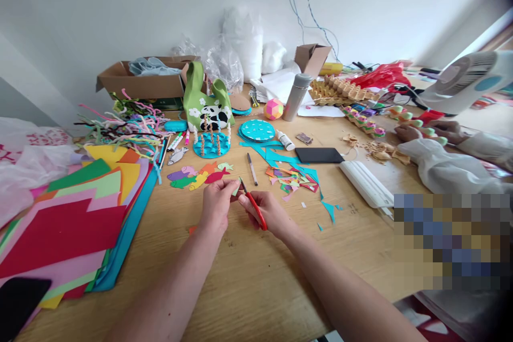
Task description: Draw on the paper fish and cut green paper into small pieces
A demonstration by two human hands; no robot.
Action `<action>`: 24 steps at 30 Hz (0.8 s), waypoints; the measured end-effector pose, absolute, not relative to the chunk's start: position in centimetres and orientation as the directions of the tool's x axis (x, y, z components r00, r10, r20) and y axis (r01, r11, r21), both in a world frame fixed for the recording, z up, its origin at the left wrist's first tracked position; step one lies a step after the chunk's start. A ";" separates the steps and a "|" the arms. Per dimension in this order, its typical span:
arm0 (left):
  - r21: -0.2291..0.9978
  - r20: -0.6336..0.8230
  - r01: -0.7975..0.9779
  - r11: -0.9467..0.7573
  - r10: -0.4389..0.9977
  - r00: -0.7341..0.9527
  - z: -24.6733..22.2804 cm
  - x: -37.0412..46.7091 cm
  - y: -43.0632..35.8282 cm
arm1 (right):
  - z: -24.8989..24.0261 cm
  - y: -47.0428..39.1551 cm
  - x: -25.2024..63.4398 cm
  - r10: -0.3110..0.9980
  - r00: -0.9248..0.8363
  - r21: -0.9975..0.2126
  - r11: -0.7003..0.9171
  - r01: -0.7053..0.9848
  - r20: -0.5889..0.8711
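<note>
My right hand (267, 212) is closed round the red handles of a pair of scissors (255, 205), whose blades point up and left toward my other hand. My left hand (218, 200) pinches a small piece of pale green paper (235, 191), mostly hidden by the fingers, right at the blades. Just beyond my hands lie several coloured fish cut-outs (196, 175) in purple, green, yellow, orange and red. A pen (252, 169) rests behind the scissors. Paper scraps (294, 179) are scattered to the right.
Stacked coloured sheets (64, 230) cover the left, with pipe cleaners (128, 123) behind. A blue stand with twisted posts (211, 145), a green panda bag (208, 104) and a grey bottle (296, 97) stand farther back. At right are a phone (319, 155), a white power strip (366, 184) and another person's hands (447, 131).
</note>
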State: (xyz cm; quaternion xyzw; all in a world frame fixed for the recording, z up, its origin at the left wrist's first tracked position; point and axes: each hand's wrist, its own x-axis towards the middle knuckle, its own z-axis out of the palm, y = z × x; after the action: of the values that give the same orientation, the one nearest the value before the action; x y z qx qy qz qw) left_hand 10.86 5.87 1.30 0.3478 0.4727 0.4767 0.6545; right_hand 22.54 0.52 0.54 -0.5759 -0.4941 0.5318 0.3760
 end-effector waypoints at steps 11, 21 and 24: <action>0.894 -0.330 -0.220 0.390 0.906 0.266 0.9 12.7 2.8 | 0.4 -4.4 23.2 0.946 0.096 -0.935 -0.321 0.150 -0.310; 0.888 -0.369 -0.170 0.427 0.883 0.291 0.1 13.6 1.5 | -0.4 -6.3 23.7 0.925 0.139 -0.920 -0.371 0.128 -0.354; 0.886 -0.378 -0.161 0.434 0.879 0.292 0.1 13.6 1.5 | -0.4 -6.3 23.6 0.920 0.142 -0.916 -0.383 0.120 -0.366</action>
State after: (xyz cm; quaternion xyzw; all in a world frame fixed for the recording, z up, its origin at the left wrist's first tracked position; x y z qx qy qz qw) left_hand 13.62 1.55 0.07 0.3839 0.4673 0.3680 0.7063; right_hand 23.59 -6.31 -0.44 -0.6500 -0.3999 0.5187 0.3854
